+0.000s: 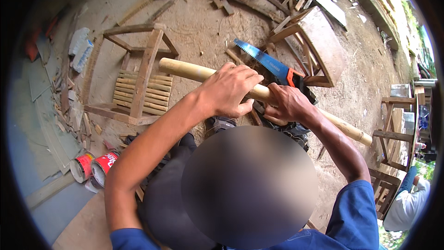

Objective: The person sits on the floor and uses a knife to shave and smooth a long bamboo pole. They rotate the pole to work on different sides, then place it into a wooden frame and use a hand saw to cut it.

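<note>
A pale bamboo pole [187, 70] runs slantwise in front of me, from upper left down to lower right. My left hand [232, 89] lies over its middle, fingers bent across the top and thumb on the near side. Close to its right, my right hand [287, 103] is closed around the same pole. Just beyond my hands is a handsaw [268, 61] with a blue blade and an orange and black handle. The saw does not touch either hand. Parts of the pole are hidden under my fingers and right forearm.
A wooden frame [146, 71] with bamboo slats [141, 93] stands at left. At upper right is a wooden stool [319, 41] on its side. Two red cans [102, 166] sit at lower left. Wood scraps [224, 6] litter the dirt floor. A person in white [406, 208] is at far right.
</note>
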{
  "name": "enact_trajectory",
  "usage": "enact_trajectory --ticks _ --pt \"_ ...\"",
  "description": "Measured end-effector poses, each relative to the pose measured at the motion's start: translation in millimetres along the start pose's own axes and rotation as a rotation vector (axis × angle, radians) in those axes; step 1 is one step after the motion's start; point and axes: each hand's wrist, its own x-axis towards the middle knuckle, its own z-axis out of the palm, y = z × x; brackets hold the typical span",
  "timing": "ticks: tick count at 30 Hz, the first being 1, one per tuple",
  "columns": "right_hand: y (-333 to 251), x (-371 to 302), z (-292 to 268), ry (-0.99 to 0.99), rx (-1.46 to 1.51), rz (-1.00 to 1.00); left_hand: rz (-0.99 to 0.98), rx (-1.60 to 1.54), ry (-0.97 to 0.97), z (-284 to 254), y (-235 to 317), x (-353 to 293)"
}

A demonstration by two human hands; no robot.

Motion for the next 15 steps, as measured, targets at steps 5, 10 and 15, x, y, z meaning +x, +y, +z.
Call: enact_trajectory --ticks 5,10,15 --pt "-32.2 -41.4 -60.8 0.178 0.002 -0.071 -0.069 0.066 -0.164 -47.6 56.0 32.1" --pt "-67.6 -66.6 -96.6 0.244 0.009 -0.160 -0.036 0.311 -0.072 -93.7 106.7 24.4" --pt "-87.2 -80.9 -110.4 0.259 -0.004 -0.214 -0.081 0.383 -0.035 -113.6 143.0 11.2"
